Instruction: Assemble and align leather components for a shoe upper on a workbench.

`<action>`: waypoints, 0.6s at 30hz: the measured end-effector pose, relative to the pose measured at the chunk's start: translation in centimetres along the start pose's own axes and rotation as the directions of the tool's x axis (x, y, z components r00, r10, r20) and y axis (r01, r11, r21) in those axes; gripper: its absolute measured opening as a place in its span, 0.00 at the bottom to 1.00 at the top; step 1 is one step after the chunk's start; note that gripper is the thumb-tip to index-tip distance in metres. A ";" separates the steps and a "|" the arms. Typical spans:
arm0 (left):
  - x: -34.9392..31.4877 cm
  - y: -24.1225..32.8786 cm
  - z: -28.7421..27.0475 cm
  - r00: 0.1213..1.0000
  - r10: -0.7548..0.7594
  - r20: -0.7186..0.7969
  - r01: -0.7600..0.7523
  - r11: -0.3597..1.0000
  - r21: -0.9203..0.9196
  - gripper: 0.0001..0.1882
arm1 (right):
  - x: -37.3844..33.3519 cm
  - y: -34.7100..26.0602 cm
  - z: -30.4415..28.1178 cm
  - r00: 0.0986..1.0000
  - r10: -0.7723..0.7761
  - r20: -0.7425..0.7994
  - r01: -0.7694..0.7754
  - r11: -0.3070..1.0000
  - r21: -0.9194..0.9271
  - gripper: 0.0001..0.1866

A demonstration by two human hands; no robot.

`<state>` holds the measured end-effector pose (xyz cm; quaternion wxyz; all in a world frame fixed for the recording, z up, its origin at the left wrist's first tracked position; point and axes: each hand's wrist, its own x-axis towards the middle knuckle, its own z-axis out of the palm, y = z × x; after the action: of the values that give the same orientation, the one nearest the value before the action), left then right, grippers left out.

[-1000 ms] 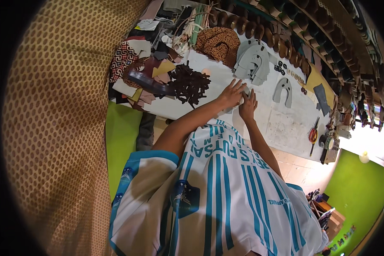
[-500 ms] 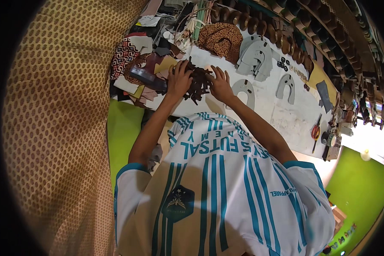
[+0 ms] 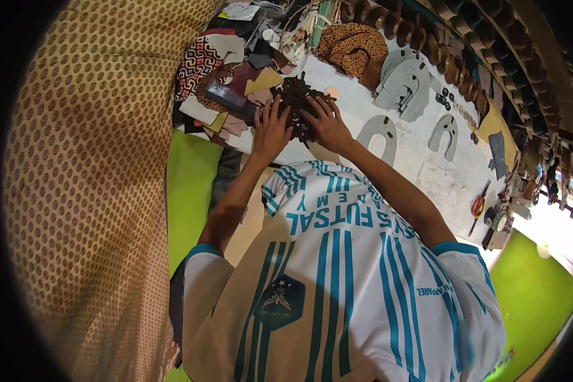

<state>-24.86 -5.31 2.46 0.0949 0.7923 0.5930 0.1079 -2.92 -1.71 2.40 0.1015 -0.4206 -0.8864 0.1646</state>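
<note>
Both hands, left hand and right hand, fingers spread flat on the dark cut-piece pile, upper centre; loose pieces may slide into the scrap heap alongside.

A heap of small dark brown cut leather pieces lies piled on the white desk, near its left end, just beside a jumble of tan, maroon and patterned scraps. The pieces are thin, flat and irregular, overlapping at all angles, with strips and jagged tips sticking out around the top and right edge of the pile. The left hand lies spread on the heap's left side and the right hand on its right, both touching it, their fingers partly covering the lower half.
</note>
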 end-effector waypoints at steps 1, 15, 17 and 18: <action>0.0 -0.2 0.1 1.000 -0.008 -0.004 0.008 1.000 0.005 0.29 | 0.1 0.3 0.1 0.998 -0.053 0.038 0.055 0.997 -0.059 0.35; 2.5 -1.3 -0.2 0.997 -0.002 -0.083 -0.002 0.998 -0.057 0.19 | 3.3 1.0 -1.0 0.999 0.032 0.028 -0.030 0.996 -0.082 0.42; 2.3 -0.8 -0.3 0.999 0.004 -0.042 -0.009 0.993 -0.114 0.17 | 3.8 0.7 -0.8 0.999 0.035 0.022 -0.033 0.997 -0.074 0.41; 2.3 -0.9 -0.3 0.999 0.005 -0.039 -0.010 0.993 -0.116 0.17 | 4.0 0.6 -0.7 0.999 0.035 0.014 -0.034 0.997 -0.068 0.40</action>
<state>-25.11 -2.81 2.68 0.1290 0.7854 0.5846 0.1576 -4.81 1.89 2.96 0.0774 -0.4379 -0.8848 0.1393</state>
